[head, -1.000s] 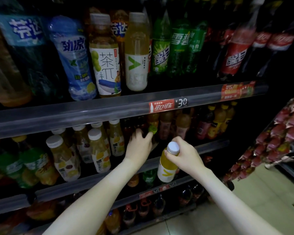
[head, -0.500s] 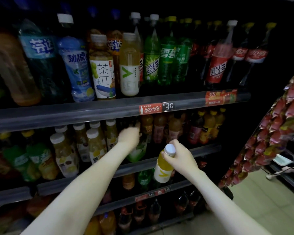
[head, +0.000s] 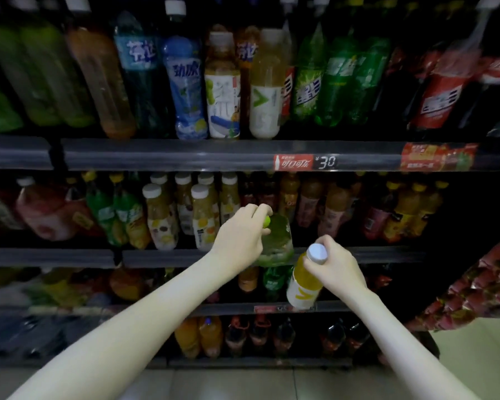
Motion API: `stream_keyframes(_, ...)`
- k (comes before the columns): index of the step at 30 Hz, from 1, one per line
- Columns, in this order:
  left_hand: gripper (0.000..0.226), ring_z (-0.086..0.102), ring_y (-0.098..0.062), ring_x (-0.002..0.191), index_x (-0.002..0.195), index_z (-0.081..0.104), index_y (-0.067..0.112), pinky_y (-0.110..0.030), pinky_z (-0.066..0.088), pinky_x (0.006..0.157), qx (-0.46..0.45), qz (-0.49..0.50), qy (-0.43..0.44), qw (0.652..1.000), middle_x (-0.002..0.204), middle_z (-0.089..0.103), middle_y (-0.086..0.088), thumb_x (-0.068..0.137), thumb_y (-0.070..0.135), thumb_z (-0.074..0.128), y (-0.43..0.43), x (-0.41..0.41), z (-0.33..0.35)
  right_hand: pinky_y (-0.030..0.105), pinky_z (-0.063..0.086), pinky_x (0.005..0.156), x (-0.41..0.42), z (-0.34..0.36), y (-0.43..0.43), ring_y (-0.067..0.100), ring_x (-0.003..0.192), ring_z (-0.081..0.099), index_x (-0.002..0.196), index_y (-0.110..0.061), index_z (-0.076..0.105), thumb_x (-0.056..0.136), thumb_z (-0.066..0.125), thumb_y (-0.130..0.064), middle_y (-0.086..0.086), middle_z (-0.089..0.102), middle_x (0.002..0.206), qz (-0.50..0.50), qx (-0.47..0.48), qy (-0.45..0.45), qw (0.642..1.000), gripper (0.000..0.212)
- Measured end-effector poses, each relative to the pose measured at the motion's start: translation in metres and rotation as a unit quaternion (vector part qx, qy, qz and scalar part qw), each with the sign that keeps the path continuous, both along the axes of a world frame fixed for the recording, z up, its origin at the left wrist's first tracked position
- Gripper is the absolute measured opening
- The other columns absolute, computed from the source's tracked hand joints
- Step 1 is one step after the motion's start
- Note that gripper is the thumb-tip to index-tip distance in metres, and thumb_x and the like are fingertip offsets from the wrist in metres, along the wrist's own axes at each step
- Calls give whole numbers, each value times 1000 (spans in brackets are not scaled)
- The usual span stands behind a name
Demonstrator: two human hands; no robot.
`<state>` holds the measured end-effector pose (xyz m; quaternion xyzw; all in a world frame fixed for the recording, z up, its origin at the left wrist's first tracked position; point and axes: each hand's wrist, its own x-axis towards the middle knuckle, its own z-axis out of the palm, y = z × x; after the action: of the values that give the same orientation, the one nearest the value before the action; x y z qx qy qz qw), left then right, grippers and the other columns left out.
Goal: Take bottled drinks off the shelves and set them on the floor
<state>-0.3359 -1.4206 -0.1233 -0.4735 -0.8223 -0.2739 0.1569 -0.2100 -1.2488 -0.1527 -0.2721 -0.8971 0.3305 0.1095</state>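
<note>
Green bottle (head: 276,243) (tilted) gripped at its cap by left hand (head: 240,238); right hand (head: 337,267) curls round yellow bottle (head: 303,281).

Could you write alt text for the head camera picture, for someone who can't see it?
A person's left grip holds a green-capped bottle at the edge of the middle shelf, while the right grip holds a yellow bottle with a white cap by its neck, lower down. Dim shelves packed with bottled drinks fill the view above pale floor.

Close-packed bottles (head: 162,215) block the middle shelf (head: 70,256); the floor (head: 474,359) lies free beside hanging snack packs (head: 488,290).
</note>
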Motion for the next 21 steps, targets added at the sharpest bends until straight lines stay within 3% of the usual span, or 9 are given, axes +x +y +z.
stream_keyframes(2,30,57,-22,97,119,52,11,-39,51,70,-11,37,-67,997,107,57,-6,90,5,56,-21,12,-12,34,44,64,-2,-20,-7,19,81,57,90,-27,48,76,61,-35,-6,59,86,19,8,-39,999,21)
stream_keyframes(5,29,51,-22,99,121,48,14,-34,43,69,-82,65,-106,989,106,54,-4,93,18,56,-50,28,-57,33,43,65,-3,-64,-25,24,83,57,94,-23,47,76,63,-33,-4,58,89,64,10,-114,991,26)
stream_keyframes(10,34,53,-32,104,123,50,10,-41,46,74,-245,104,-183,946,109,55,-11,92,22,56,-103,49,-178,32,39,62,1,-166,-61,28,84,59,93,-21,44,78,65,-31,3,62,91,100,-43,-213,971,27)
stream_keyframes(12,34,58,-35,94,119,53,6,-39,48,65,-303,103,-208,924,104,56,-14,89,19,58,-125,56,-238,33,41,63,2,-222,-76,29,85,60,93,-21,44,79,66,-30,4,62,90,103,-65,-252,960,28)
stream_keyframes(15,49,61,-25,54,94,60,5,-25,39,36,-384,58,-198,900,71,61,-10,52,20,79,-154,72,-356,31,37,62,4,-328,-103,35,90,62,104,-14,47,82,67,-32,11,65,94,101,-89,-302,944,35)
stream_keyframes(19,35,57,-18,45,88,41,9,-20,34,32,-421,51,-185,886,59,60,-5,55,13,52,-178,90,-516,32,41,64,11,-483,-144,34,91,62,96,-17,41,84,65,-36,11,63,99,107,-102,-342,928,33)
stream_keyframes(21,41,58,-18,45,86,45,9,-21,33,31,-430,37,-202,879,60,61,-5,50,14,65,-186,96,-585,32,41,63,17,-557,-159,34,90,62,97,-16,41,83,68,-33,12,63,100,120,-101,-363,919,35)
